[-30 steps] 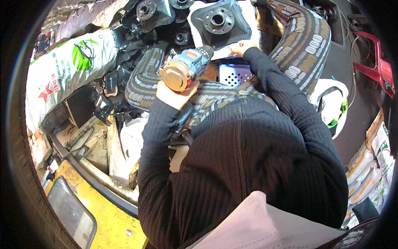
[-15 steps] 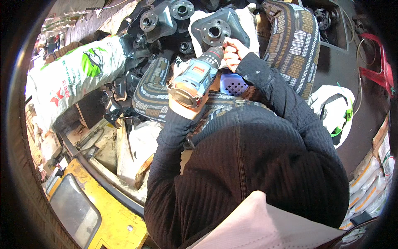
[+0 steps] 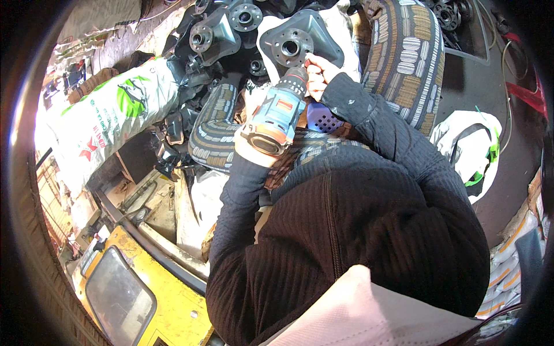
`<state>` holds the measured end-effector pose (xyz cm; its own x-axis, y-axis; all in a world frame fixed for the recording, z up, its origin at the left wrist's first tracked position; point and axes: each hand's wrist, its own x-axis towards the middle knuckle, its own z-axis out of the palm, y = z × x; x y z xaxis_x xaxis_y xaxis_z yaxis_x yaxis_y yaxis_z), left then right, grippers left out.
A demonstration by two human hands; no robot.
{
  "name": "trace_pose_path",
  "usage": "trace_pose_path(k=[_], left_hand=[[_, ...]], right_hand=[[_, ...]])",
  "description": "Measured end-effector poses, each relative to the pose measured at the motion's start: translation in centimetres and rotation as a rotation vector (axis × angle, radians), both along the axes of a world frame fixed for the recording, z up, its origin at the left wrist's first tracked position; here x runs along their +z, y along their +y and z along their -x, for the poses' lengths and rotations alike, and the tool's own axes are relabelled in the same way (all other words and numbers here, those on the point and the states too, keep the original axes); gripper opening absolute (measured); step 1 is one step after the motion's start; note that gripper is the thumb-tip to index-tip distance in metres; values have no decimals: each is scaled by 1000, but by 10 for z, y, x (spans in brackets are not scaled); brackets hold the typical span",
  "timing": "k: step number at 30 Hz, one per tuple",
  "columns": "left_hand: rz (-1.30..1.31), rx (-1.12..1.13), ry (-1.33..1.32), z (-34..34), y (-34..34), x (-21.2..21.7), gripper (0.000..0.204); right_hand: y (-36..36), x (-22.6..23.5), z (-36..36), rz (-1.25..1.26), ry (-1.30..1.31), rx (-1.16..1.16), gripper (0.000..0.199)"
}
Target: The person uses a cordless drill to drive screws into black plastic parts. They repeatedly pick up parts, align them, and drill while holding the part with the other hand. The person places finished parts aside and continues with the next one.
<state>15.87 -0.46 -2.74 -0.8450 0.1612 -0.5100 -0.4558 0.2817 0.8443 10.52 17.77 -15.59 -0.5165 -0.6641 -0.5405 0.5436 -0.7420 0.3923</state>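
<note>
My left hand [image 3: 252, 151] is closed around the rear of a blue cordless drill [image 3: 279, 109], whose black chuck points away from me. Just past the chuck stands a black flanged metal part [image 3: 293, 48], with a ring of holes around a hollow centre and a wide squarish base. Close beside the chuck, at the near edge of that flange, my right hand [image 3: 321, 77] has its fingers pinched together. Whatever lies between those fingertips is too small to make out. Under my right wrist shows a purple perforated object [image 3: 324, 117].
More flanged parts [image 3: 214, 38] crowd the far left. A patterned cushion [image 3: 406, 57] curves along the right, another [image 3: 212, 130] on the left. A large printed sack [image 3: 118, 109] lies far left, a white bag [image 3: 470, 147] right. A yellow panel with a window [image 3: 179, 300] is near left.
The view has shifted slightly, so the flanged part sits a little further left and lower. Both hands keep nearly the same places around the drill and flange.
</note>
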Motion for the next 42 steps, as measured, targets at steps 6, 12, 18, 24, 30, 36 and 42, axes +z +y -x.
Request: trace_pose_path(k=[6,12,18,24,30,36,42], left_hand=[[88,-80,-25,26,1,4,61],[676,-597,372,54,9,22,71],[821,-789,415,83,16,33,49],[916,-983,364,105,22,46,44],[836,-990,213,124,28,47,42],[886,-1117,309,130,43,39,53],[771,-1248,442,137,40,19,53]], right_hand=[[-10,-16,3,-65,-22,7,19],[-14,-31,6,-13,-97,25,18],[-9,-42,-13,-408,271,120,19],[-9,-50,-23,-1125,323,37,24],[-7,-36,-16,-1321,351,113,25],[-2,-17,-6,-1239,301,214,18],[-6,-25,-10,-1309,390,209,21]])
